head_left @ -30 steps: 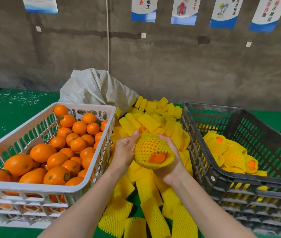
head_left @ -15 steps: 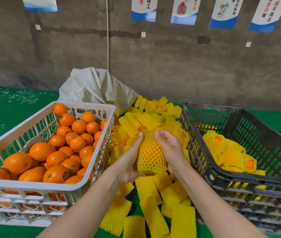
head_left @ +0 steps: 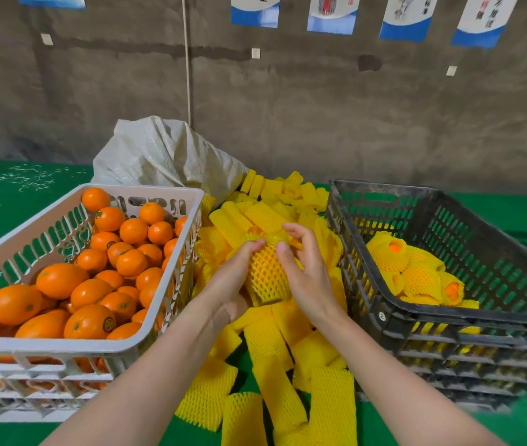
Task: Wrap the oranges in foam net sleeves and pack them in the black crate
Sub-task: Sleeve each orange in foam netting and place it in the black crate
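Orange (head_left: 263, 268) in sleeve (head_left: 271, 289) — left hand (head_left: 232, 281), right hand (head_left: 307, 278), grips curled round it

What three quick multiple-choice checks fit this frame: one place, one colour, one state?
1. Where do the bare oranges lie?
A. in the white crate
B. on a shelf
C. in a blue bucket

2. What colour are the loose foam net sleeves?
A. white
B. yellow
C. pink

3. What state is the orange between the left hand and right hand in?
A. bare
B. peeled
C. covered by a net sleeve

Key:
1 A, they fill the white crate on the left.
2 B, the whole pile is yellow.
3 C, orange skin shows only through the mesh that both hands grip.
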